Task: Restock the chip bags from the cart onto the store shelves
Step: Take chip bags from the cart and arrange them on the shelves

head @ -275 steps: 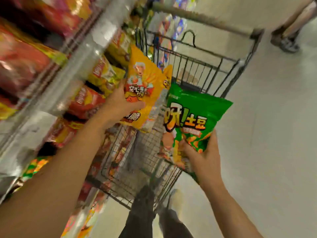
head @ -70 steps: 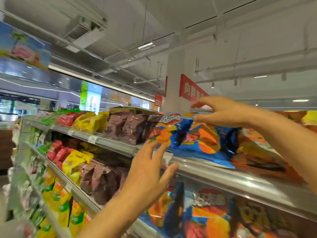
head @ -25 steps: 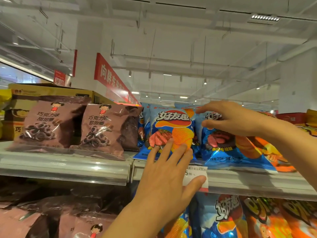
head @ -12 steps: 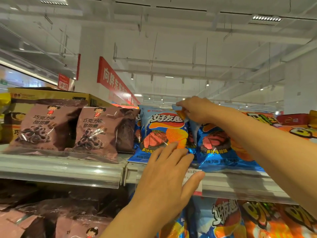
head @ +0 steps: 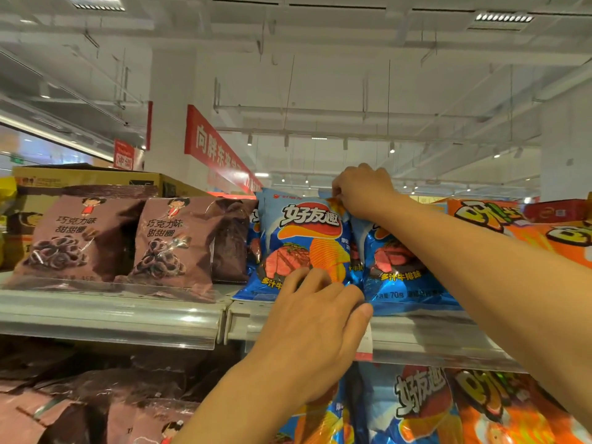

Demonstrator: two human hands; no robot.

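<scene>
Now right hand point(head: 363, 190) atop blue bag point(head: 304, 241).

Both forearms are bare, the left hand point(head: 315, 331) and right hand point(head: 363, 190) ungloved.

Left hand point(head: 315, 328) hides price tag point(head: 365, 342); right forearm point(head: 480, 267) covers second blue bag point(head: 400, 283).
</scene>
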